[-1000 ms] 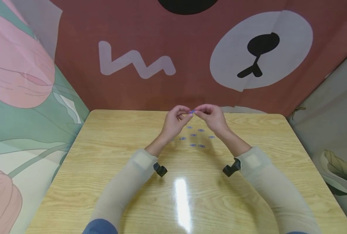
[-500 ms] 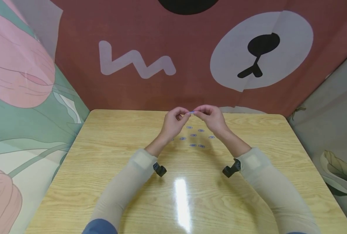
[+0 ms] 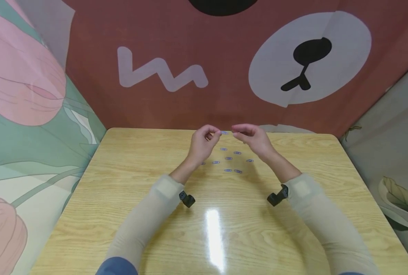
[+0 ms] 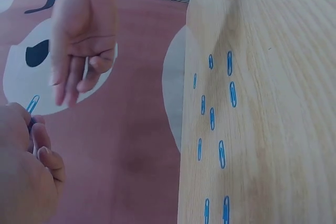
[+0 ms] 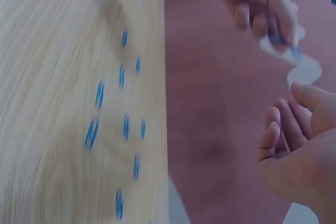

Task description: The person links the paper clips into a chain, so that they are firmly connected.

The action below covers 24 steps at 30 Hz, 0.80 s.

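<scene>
Head view: your left hand (image 3: 200,147) pinches a clip (image 3: 224,132). Your right hand (image 3: 256,140), fingers loose, sits just beside it. More clips (image 3: 228,158) dot the table (image 3: 111,179).

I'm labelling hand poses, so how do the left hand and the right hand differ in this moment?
The left hand pinches a blue paper clip, whereas the right hand holds nothing visible. The left hand's thumb presses against its fingers around the clip, while the right hand's thumb stands apart from its fingers. Both are bare and raised off the table.
</scene>
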Tool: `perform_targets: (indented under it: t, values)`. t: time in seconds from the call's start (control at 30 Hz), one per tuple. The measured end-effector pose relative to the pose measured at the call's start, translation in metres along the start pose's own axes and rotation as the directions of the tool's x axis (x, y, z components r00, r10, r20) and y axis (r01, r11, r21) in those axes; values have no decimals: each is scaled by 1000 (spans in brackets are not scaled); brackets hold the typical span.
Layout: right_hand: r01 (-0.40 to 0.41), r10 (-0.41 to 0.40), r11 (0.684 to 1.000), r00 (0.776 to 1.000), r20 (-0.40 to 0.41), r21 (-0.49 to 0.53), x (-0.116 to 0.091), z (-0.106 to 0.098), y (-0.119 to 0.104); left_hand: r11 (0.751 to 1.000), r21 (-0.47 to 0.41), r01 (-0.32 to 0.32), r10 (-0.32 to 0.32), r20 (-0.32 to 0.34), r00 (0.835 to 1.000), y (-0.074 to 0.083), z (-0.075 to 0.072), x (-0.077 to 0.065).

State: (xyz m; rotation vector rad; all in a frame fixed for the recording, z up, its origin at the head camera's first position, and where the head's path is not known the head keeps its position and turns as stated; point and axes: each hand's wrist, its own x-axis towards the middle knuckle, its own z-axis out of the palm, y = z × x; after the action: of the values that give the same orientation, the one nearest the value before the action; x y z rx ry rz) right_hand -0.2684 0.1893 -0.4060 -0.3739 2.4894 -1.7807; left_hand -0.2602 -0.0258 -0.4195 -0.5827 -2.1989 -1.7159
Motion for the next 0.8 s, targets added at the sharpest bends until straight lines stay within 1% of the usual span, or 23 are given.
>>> perform_targets:
  t: [0.13,0.27,0.47,0.53,0.63,0.8]
  values:
    - [74,-73,995,997,10,-73,1,-15,15,1000,-6,-10,10,-5,1000,-1,-1,-1]
    - [94,-93,986,996,8,-137,1,-25,33,1000,-17,-14,14,-6,1000,-3,0,-3]
    - [64,-74,977,996,-42,-202,2,-38,62,1000,-16,-14,14,-5,1000,-3,-1,-4]
    - [48,-61,978,997,-55,-205,3,-42,70,1000,-13,-12,12,-11,1000,-3,-1,-4]
    - [18,-32,980,997,-67,-199,4,-46,81,1000,-15,-12,11,-14,1000,-3,-2,-4]
    - [-67,47,974,994,-97,-215,3,-50,98,1000,-29,-8,8,-13,1000,-3,-3,-5]
